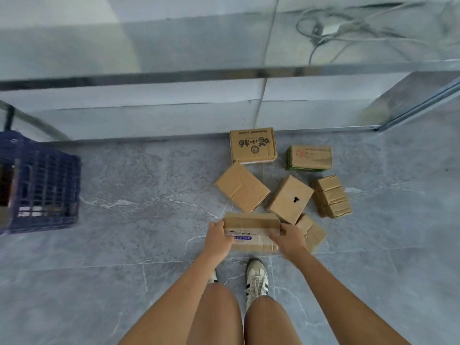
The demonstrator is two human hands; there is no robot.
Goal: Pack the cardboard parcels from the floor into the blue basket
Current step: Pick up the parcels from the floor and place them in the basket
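Note:
A taped cardboard parcel (pixel 252 231) with a purple label is held between both hands just above my feet. My left hand (pixel 218 239) grips its left end and my right hand (pixel 288 239) grips its right end. Several more parcels lie on the grey floor beyond it: a printed one (pixel 252 145), a green-edged one (pixel 310 157), a plain one (pixel 242 186), one with a dark hole (pixel 290 198), a creased one (pixel 332 196), and one partly hidden behind my right hand (pixel 313 232). The blue basket (pixel 42 183) stands at the far left, something dark inside it.
A glass partition with a metal rail (pixel 224 73) runs across the floor behind the parcels. Cables (pixel 348 28) lie beyond the glass at top right. My white shoes (pixel 256 280) stand just below the held parcel. Grey marble floor stretches between the parcels and the basket.

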